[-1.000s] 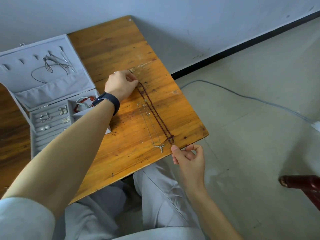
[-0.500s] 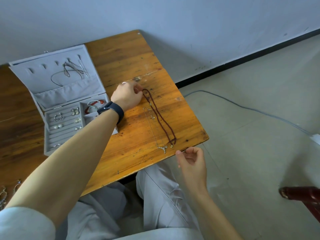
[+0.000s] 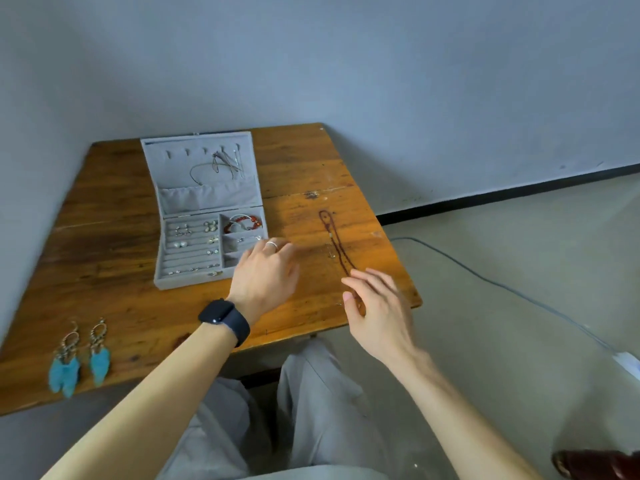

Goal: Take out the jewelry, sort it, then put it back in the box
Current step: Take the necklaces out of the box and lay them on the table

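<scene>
A grey jewelry box point(image 3: 194, 277) lies open on the wooden table point(image 3: 114, 244), its lid point(image 3: 204, 168) holding thin chains. Its tray carries small earrings, rings and a red bead bracelet point(image 3: 242, 222). A dark red bead necklace point(image 3: 334, 239) lies stretched on the table's right part, with a thin silver chain beside it, hard to see. My left hand point(image 3: 265, 277) hovers by the box's right front corner, fingers relaxed, holding nothing. My right hand point(image 3: 377, 306) hangs over the necklace's near end with loose fingers and covers that end.
Two turquoise feather earrings point(image 3: 79, 358) lie at the table's near left edge. The table stands in a wall corner. A grey cable point(image 3: 502, 285) runs over the floor on the right, and a dark red chair part point(image 3: 595, 465) shows at the bottom right.
My left hand let go of the necklace's far end and drew back toward the box. My right hand rose from the table edge over the near end. The camera tilted left.
</scene>
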The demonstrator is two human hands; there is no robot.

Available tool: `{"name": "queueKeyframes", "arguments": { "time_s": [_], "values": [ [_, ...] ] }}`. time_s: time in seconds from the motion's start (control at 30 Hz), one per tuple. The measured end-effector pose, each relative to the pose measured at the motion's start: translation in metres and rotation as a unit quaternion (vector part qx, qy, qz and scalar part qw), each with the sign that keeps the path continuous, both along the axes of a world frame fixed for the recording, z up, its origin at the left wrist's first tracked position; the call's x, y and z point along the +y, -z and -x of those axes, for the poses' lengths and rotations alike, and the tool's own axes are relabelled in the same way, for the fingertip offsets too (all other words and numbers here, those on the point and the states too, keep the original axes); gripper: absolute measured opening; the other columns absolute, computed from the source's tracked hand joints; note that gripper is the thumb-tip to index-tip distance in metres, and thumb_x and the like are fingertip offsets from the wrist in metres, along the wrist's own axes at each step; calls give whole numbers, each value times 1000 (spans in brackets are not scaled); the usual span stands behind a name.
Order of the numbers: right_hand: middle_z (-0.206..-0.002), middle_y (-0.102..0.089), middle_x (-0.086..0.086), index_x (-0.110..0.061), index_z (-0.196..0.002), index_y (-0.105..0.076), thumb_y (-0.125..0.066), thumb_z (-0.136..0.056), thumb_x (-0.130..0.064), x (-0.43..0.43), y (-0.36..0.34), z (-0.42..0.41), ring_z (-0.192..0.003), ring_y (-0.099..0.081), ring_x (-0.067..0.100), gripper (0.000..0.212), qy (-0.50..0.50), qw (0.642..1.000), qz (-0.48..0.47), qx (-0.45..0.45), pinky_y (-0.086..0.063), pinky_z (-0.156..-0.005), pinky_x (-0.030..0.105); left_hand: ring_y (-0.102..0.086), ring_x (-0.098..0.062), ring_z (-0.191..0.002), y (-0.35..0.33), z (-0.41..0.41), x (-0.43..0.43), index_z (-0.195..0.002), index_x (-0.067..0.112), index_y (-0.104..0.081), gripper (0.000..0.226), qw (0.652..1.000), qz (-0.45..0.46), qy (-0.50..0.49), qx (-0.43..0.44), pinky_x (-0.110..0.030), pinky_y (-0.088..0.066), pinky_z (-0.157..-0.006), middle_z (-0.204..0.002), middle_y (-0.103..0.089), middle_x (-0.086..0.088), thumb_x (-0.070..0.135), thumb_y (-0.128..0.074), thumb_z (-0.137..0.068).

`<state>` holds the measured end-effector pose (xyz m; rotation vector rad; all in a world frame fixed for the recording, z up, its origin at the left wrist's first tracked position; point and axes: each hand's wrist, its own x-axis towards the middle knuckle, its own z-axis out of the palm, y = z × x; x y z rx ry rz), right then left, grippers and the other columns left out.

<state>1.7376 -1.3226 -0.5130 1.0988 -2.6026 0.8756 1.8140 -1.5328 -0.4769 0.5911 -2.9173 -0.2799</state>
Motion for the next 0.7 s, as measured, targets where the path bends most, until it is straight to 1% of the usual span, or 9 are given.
{"name": "queueKeyframes", "arguments": {
  "time_s": [0.07,0.17,0.23,0.33,0.47,0.57,0.63,0.7],
  "values": [
    [-126,-67,-7,-22,-119,-71,-41,-96,-37,-16,-8,0,-128,-49,13,40,-22,999,-26,10,-45,-104,35,-47,-24,-131,-2,-15,-2,-140,28,-52,43,1000,0,-18,6,-44,-41,-106,-145,-52,0,39,-48,-99],
    [-132,-64,-6,-24,-127,-66,-40,-99,-37,-45,-21,1,-134,-45,13,40,-66,995,-68,18,-42,-109,39,-45,-24,-135,-8,-36,-11,-143,32,-50,45,998,-5,-54,19,-43,-38,-109,-148,-49,1,37,-50,-98],
    [-136,-61,-6,-25,-130,-64,-42,-101,-36,-65,-30,1,-137,-43,13,38,-93,992,-85,28,-38,-113,37,-45,-24,-135,-12,-49,-20,-142,34,-49,45,997,-1,-73,27,-43,-38,-108,-148,-50,0,35,-50,-98],
    [-137,-61,-7,-25,-131,-64,-45,-101,-36,-95,-42,1,-137,-43,13,37,-120,987,-91,59,-34,-113,34,-43,-24,-136,-19,-67,-39,-145,33,-47,47,995,0,-97,33,-42,-35,-112,-150,-48,1,33,-48,-98],
    [-135,-62,-7,-24,-130,-64,-48,-100,-35,-133,-54,2,-136,-44,12,36,-148,981,-85,89,-37,-111,33,-43,-23,-137,-28,-81,-66,-144,31,-48,46,992,18,-114,48,-40,-31,-114,-147,-51,-1,33,-48,-98],
    [-133,-63,-6,-21,-130,-65,-52,-98,-32,-159,-61,6,-134,-46,14,36,-169,978,-77,94,-37,-111,33,-39,-21,-141,-31,-85,-88,-145,30,-48,47,991,21,-125,53,-39,-29,-115,-150,-47,0,32,-48,-97],
    [-129,-65,-5,-21,-127,-66,-56,-96,-31,-176,-65,12,-130,-50,16,34,-175,977,-69,102,-43,-108,35,-37,-22,-142,-34,-86,-104,-144,30,-48,47,989,22,-133,62,-39,-29,-115,-151,-46,-1,31,-49,-97],
    [-125,-65,-5,-21,-122,-67,-59,-94,-31,-193,-67,21,-124,-53,17,31,-177,975,-62,116,-50,-101,37,-36,-23,-143,-37,-84,-122,-144,30,-49,47,987,26,-143,68,-40,-30,-115,-152,-45,-2,30,-50,-97]
  ]
}}
